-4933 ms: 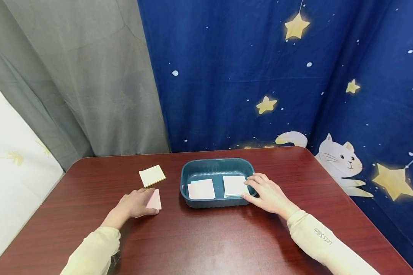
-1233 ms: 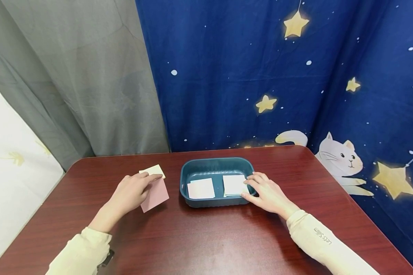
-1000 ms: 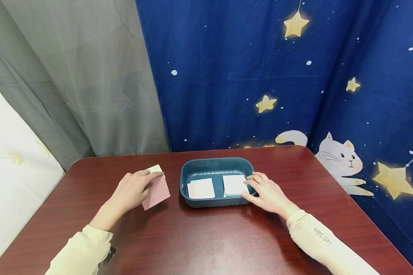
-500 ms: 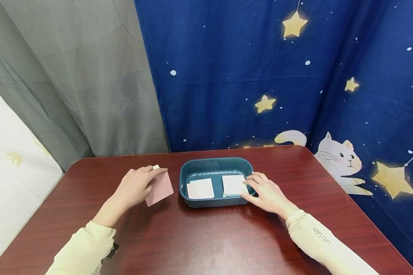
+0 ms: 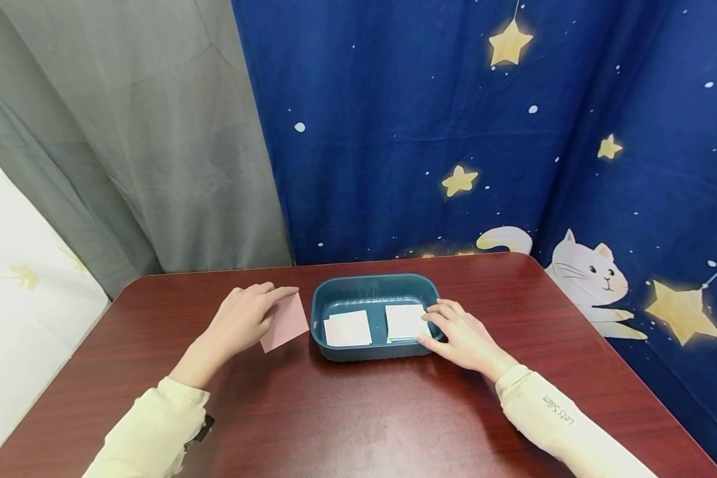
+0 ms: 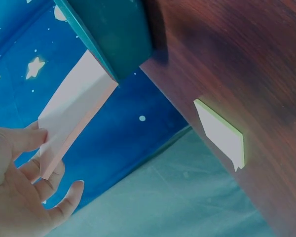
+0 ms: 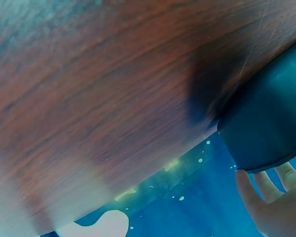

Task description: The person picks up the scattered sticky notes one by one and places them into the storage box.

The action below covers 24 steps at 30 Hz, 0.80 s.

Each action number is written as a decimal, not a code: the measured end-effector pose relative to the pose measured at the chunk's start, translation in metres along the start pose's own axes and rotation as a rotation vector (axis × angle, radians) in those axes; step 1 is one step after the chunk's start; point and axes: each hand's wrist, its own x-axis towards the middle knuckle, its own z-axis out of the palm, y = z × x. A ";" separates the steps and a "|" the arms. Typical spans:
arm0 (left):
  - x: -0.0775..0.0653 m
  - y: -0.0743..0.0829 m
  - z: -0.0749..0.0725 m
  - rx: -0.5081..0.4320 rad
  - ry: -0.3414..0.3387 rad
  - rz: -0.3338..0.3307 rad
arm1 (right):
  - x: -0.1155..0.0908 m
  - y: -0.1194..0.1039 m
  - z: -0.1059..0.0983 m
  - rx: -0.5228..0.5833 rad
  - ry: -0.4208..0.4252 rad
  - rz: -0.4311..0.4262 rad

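In the head view my left hand (image 5: pixel 247 315) pinches a pink sticky-note pad (image 5: pixel 288 322), tilted above the table just left of the teal plastic basin (image 5: pixel 343 353). The left wrist view shows thumb and fingers on one end of the pad (image 6: pixel 79 101), its far end close by the basin's rim. My right hand (image 5: pixel 466 335) rests on the basin's right rim, fingers spread and slightly bent over it. Inside the basin lie a pale pinkish note stack (image 5: pixel 348 328) at left and a white-topped stack (image 5: pixel 405 321) at right, partly behind my right fingertips.
A pale yellow-green note pad (image 6: pixel 222 133) lies on the reddish-brown table (image 5: pixel 358 418); my left hand hides it in the head view. Grey curtain (image 5: pixel 143 133) and blue starry curtain (image 5: pixel 394 133) hang behind the table's far edge.
My left hand has lifted the pink pad off the table and carried it right and away from me, toward the basin, covering the yellow pad. The right hand keeps its place.
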 end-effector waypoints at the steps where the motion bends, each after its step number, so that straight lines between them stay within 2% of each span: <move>1: 0.001 0.000 0.000 0.002 0.002 0.002 | 0.000 0.000 0.000 0.001 0.001 0.000; 24: 0.019 0.016 0.000 -0.013 -0.003 0.012 | -0.001 -0.001 0.000 0.005 -0.002 0.009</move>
